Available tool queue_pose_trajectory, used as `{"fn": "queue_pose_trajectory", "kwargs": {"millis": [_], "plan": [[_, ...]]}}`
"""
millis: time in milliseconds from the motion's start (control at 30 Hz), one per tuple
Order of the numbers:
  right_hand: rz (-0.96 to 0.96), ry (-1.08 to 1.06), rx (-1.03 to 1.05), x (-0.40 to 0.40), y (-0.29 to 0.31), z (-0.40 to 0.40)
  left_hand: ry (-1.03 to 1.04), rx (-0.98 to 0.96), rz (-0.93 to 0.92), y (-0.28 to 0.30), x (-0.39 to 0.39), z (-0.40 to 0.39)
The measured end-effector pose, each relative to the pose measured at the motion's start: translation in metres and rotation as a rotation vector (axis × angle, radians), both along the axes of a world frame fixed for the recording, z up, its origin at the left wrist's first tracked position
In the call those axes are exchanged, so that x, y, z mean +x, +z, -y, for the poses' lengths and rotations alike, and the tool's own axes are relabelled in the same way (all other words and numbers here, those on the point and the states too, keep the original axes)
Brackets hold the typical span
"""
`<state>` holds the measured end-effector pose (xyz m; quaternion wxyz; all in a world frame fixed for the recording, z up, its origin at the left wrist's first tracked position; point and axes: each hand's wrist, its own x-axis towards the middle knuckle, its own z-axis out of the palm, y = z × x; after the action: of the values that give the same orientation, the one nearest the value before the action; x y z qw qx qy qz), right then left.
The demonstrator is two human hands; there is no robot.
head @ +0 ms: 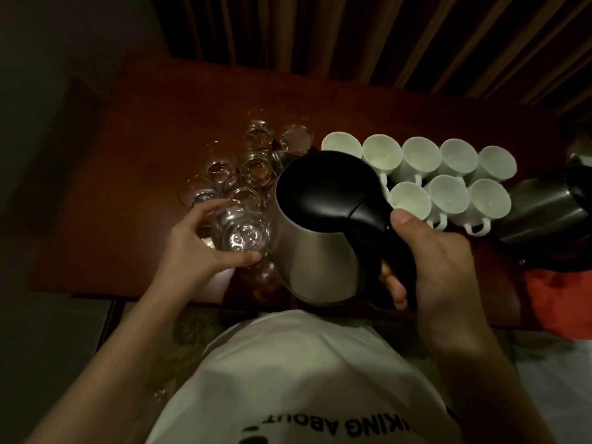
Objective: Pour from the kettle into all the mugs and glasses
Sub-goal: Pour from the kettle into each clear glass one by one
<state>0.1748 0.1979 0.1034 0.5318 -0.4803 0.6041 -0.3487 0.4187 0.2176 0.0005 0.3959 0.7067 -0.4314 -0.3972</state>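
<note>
Left hand (195, 251) curled round a glass (238, 232), right hand (439, 254) gripping the kettle (323, 225) handle — dim light, crowded glasses (243, 168): easy overfill, splash, knocked neighbour.

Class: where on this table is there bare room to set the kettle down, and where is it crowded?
Bare wood lies along the table back edge, behind the mugs, and at far left beyond the glasses. The middle is crowded: glasses, kettle, mugs, then a second kettle at right.

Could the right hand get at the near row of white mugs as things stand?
Probably not yet: the right hand grips the kettle by its handle, so it is occupied. The near-row mugs stand just beyond it, with nothing between.
</note>
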Motion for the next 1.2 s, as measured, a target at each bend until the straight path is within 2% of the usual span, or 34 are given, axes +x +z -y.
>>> {"fn": "queue_pose_trajectory", "kwargs": {"millis": [233, 500, 900, 1200], "plan": [[0.105, -0.027, -0.063, 0.021, 0.008, 0.029, 0.072, -0.032, -0.002, 0.029, 0.021, 0.050], [0.207, -0.153, -0.092, 0.056, 0.002, 0.077, 0.113, -0.042, 0.055, 0.032, 0.041, 0.112], [0.114, -0.251, -0.126, 0.095, -0.007, 0.143, 0.194, -0.008, 0.128, -0.009, 0.093, 0.209], [0.113, -0.335, -0.104, 0.101, -0.013, 0.161, 0.082, 0.163, 0.044, -0.053, 0.098, 0.233]]}}
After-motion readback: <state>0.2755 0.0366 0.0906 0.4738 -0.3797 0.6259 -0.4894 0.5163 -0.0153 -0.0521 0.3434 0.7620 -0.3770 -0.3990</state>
